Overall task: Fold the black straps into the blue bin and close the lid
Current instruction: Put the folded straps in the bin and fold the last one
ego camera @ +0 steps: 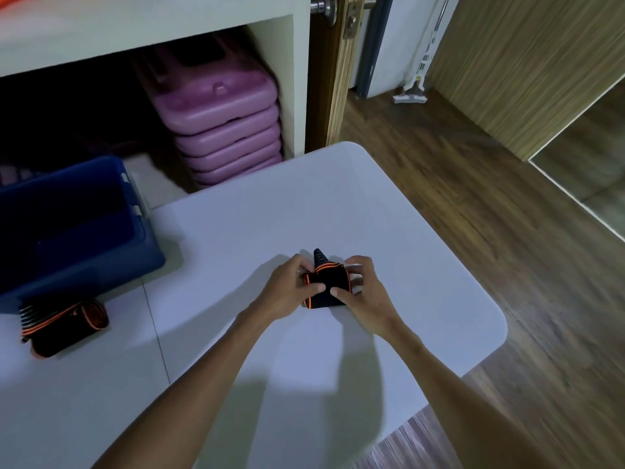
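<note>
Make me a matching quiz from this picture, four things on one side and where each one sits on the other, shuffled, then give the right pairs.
Things:
1. strap being folded
2. second strap
3. blue bin
4. pink stack

Places:
A. under the white shelf
B. between both hands, mid-table
C. left part of the table, open
D. on the table, just in front of the bin

Pairs: 1-B, 2-D, 3-C, 4-A

The left hand and right hand both grip the first strap.

White table (338, 204) with rounded corners, on wood-plank floor (456, 184). White shelf unit (297, 79) behind, housing stacked pink plastic cases (223, 130). Wooden door (333, 96) with metal knob (324, 6). Mop (414, 89) against wall.
</note>
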Demonstrator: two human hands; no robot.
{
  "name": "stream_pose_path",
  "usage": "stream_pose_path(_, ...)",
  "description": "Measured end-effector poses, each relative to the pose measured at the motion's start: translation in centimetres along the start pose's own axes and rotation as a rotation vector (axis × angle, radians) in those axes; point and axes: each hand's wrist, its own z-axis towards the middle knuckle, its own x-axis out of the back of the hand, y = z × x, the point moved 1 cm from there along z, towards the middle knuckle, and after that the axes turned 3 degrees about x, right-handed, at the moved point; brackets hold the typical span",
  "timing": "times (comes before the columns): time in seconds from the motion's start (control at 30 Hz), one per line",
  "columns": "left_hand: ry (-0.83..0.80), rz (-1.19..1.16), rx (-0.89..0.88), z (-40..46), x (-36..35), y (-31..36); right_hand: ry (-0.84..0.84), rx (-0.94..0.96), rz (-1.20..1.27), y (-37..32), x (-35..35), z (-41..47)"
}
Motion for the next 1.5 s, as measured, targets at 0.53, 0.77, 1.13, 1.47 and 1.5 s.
stream_pose_path(0.53,0.221,0.095,-0.268,-8.3,12.9,-0.7,-0.469,0.294,-0.191,-12.5,-7.5,4.0)
stream_pose_path(0.77,0.6,0.385,-0.4,-14.3,27.2,-2.4,-0.591,0.855,-0.362,-24.8,-19.8,8.0)
stream_pose_path(1.13,0.886,0.471,-0.137,-16.6,39.3,-14.3,-0.584,1.116,-0.902,-26.5,-38.3,15.3)
stream_pose_path(1.47,0.805,0.352,-0.21,-16.5,38.7,-17.9,-0.621,1.177,-1.276,-23.2,-43.6,17.5)
stream_pose_path(1.5,0.802,0.352,-0.212,-16.5,38.8,-18.3,-0.635,1.161,-1.29,-23.0,-43.9,17.6)
